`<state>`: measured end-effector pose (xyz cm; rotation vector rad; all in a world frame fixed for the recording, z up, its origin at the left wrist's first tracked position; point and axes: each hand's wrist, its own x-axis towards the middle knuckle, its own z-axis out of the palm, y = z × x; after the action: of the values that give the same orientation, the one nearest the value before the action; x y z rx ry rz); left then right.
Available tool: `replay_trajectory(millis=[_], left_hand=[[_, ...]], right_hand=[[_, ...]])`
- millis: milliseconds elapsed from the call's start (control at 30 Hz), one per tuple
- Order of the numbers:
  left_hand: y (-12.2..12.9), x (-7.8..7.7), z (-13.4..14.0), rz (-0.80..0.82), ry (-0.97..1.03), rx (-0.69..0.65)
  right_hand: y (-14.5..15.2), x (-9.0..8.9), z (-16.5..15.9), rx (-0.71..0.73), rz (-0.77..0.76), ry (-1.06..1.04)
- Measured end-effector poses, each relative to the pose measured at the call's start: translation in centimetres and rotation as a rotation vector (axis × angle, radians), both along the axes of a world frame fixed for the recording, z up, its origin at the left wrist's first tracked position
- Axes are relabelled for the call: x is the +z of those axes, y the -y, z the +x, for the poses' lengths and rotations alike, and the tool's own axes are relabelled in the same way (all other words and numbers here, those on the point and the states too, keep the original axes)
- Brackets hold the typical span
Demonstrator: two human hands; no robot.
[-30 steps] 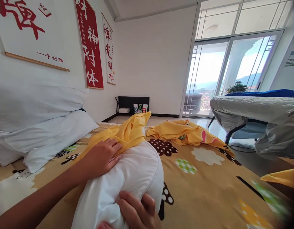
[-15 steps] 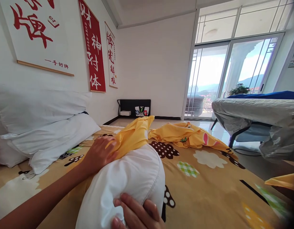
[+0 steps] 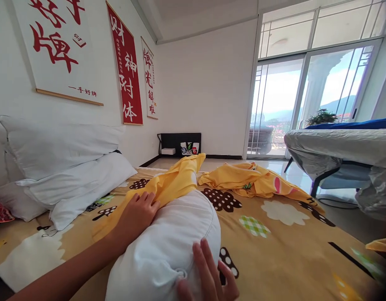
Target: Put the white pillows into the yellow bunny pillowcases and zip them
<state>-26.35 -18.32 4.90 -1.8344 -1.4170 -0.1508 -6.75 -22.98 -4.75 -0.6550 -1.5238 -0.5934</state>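
Your left hand (image 3: 136, 212) lies over the border between white fabric and yellow cloth, fingers bent and close together; you can't tell from here whether they pinch anything. Your right hand (image 3: 215, 279) is spread, fingers apart, over the near part of the white pillow. Beneath everything runs the tan patterned sheet (image 3: 290, 259), the widest thing in front of you. Over to your left, well apart from the work, white pillows (image 3: 64, 144) are heaped near the wall. Straight ahead of you on the sheet, under both hands, is the white pillow (image 3: 161, 242), its far part covered by yellow cloth; you can't see whether it sits inside that cloth or only under it. Expect it to be light, soft and springy, bulging away wherever you press, with a smooth face that may slide under flat fingers. Just beyond, a second yellow cloth (image 3: 236, 179) lies crumpled on the sheet. Nearer, the yellow cloth (image 3: 178, 173) on your pillow looks thin and limp, so take it by its edge, where your left fingers are. Smaller again, the piped seam (image 3: 212, 217) curving round the pillow should give you a firmer hold than the puckered dimple (image 3: 180, 274) beside your right fingers.
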Motion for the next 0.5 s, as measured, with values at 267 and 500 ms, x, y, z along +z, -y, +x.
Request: replay_trajectory(millis=[267, 500], left_hand=[[-1.4, -2.1, -2.3, -0.220, 0.286, 0.154], [-2.1, 0.6, -5.8, -0.253, 0.347, 0.327]], right_hand=[[-2.4, 5.8, -1.5, 0.310, -0.006, 0.390], [-3.3, 9.1, -5.8, 0.294, -0.347, 0.730]])
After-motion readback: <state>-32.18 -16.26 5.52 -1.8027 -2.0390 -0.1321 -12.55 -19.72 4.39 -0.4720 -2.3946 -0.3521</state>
